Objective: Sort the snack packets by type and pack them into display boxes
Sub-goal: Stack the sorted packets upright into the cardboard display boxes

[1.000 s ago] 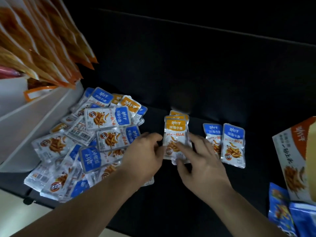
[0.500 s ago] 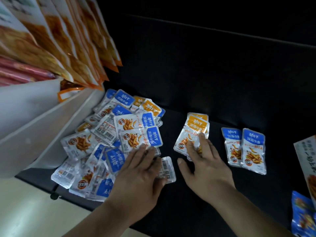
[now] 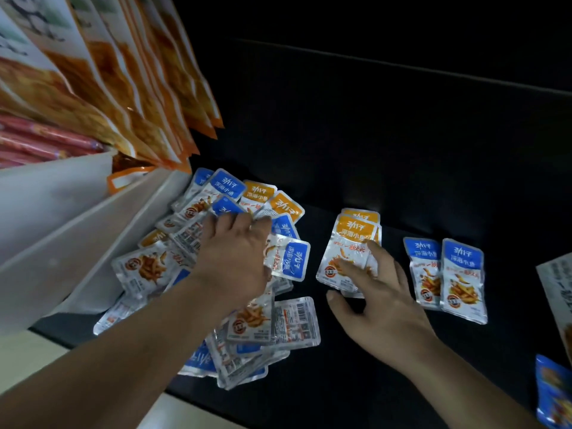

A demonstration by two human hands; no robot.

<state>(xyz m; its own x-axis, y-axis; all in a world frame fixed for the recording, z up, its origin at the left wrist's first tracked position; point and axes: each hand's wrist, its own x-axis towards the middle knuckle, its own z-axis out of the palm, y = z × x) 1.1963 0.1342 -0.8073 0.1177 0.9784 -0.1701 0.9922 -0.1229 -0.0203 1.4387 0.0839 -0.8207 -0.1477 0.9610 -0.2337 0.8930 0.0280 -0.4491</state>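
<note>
1. White shelf panels (image 3: 62,230) stand at the far left. Large orange bags (image 3: 130,88) and red packs (image 3: 40,144) stand above them.
2. The loose pile of snack packets (image 3: 145,267) lies on the black tabletop (image 3: 387,150), against the shelf panels. Each packet is a small silver pouch with a blue or orange header band, white print and a picture of orange-brown strips. Several lie face down and show barcodes. The two types are mixed and overlap.
3. The left hand (image 3: 232,258) lies palm down on top of the pile. Its fingers are bent over a blue-banded packet at the far side. Motion blur hides whether they pinch it; the grip cannot be determined.
4. A short stack of orange-banded packets (image 3: 349,239) lies just right of the pile, apart from it.
5. The right hand (image 3: 380,295) is spread wide. Its fingertips (image 3: 376,252) rest flat on the stack, the thumb held away from it; nothing is gripped.
6. Two blue-banded packets (image 3: 462,280) lie face up, side by side, touching.
7. A printed box (image 3: 557,289) and a blue bag (image 3: 554,394) are cut off by the right frame edge.
</note>
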